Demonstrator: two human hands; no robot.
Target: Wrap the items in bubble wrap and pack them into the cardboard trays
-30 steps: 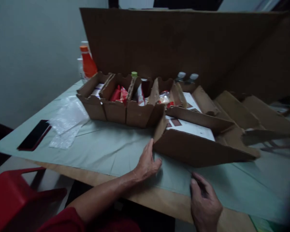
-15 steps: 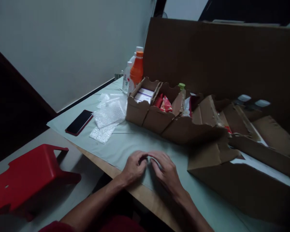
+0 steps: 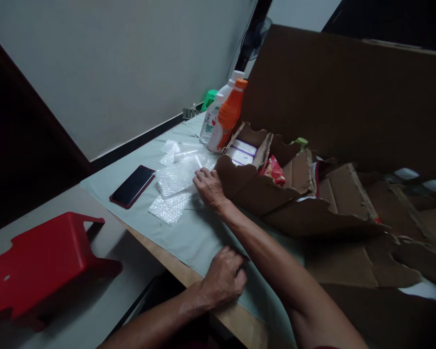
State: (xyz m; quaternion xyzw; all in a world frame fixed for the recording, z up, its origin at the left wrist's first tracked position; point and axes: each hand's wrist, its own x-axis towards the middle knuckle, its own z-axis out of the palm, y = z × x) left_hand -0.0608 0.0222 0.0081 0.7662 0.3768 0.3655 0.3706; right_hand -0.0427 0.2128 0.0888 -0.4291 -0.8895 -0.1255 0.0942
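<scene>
My right hand [image 3: 208,188] has its fingers bent at the edge of the bubble wrap [image 3: 176,178]; I can't tell if it grips. My left hand [image 3: 225,275] is curled closed by the tabletop [image 3: 181,240] edge. The wrap lies between the phone [image 3: 132,186] and cardboard bins [image 3: 279,196].

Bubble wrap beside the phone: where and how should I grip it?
The bubble wrap is probably best pinched at its near edge, coming from the near side of the table: the thin sheets overlap, and that edge lies clear of the phone and cardboard box.
</scene>
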